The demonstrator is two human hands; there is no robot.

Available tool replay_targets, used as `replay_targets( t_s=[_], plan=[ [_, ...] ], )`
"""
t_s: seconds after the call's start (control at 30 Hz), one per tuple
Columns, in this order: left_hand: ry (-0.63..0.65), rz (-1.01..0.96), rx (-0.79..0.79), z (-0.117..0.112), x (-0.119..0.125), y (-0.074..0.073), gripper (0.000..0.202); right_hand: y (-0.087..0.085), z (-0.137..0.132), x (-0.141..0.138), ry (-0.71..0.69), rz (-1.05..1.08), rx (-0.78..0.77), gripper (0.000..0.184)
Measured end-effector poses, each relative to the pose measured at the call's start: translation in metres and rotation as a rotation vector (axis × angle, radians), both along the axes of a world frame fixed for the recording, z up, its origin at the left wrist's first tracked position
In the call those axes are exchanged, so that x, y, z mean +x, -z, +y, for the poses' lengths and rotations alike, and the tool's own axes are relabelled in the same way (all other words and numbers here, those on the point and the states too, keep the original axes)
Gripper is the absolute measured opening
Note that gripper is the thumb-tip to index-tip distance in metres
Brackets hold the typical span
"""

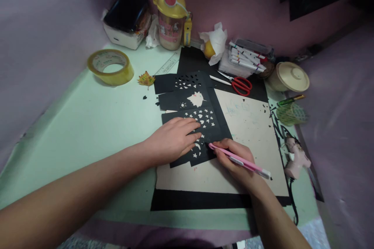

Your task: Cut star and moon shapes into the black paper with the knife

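My left hand lies flat with fingers stretched out, pressing down a black paper sheet cut with stars and hearts. My right hand is closed around a pink craft knife, its tip touching the black sheet's right edge. The sheet rests on a beige cardboard board. Two more black cut-out sheets lie just behind it, one with a leaf shape.
A yellow tape roll and a dry leaf sit at the left. Red scissors, markers, a drink bottle, a black-lidded box and a lidded bowl line the back. A pink figure lies right.
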State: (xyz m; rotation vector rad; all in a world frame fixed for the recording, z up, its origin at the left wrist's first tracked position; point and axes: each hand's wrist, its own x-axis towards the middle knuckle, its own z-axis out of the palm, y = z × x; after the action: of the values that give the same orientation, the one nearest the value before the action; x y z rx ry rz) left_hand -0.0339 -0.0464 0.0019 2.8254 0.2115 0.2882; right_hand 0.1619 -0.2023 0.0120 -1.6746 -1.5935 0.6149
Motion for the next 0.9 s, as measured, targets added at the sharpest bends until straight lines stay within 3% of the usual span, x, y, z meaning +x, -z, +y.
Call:
replay_targets(
  t_s=[0.17, 0.3, 0.6, 0.9],
  plan=[
    [-0.004, 0.067, -0.006, 0.000, 0.001, 0.001, 0.033, -0.001, 0.013, 0.023, -0.236, -0.062, 0.030, 0.008],
    [-0.001, 0.111, -0.025, 0.000, 0.001, 0.002, 0.034, 0.004, 0.020, 0.031, -0.347, -0.074, 0.099, 0.010],
    [0.171, 0.114, -0.078, 0.006, -0.009, -0.003, 0.050, 0.009, 0.022, 0.032, -0.405, -0.037, 0.164, 0.018],
    [0.118, 0.108, -0.087, 0.004, -0.006, -0.003, 0.047, 0.003, 0.025, 0.033, -0.445, -0.082, 0.162, 0.017]
  ],
)
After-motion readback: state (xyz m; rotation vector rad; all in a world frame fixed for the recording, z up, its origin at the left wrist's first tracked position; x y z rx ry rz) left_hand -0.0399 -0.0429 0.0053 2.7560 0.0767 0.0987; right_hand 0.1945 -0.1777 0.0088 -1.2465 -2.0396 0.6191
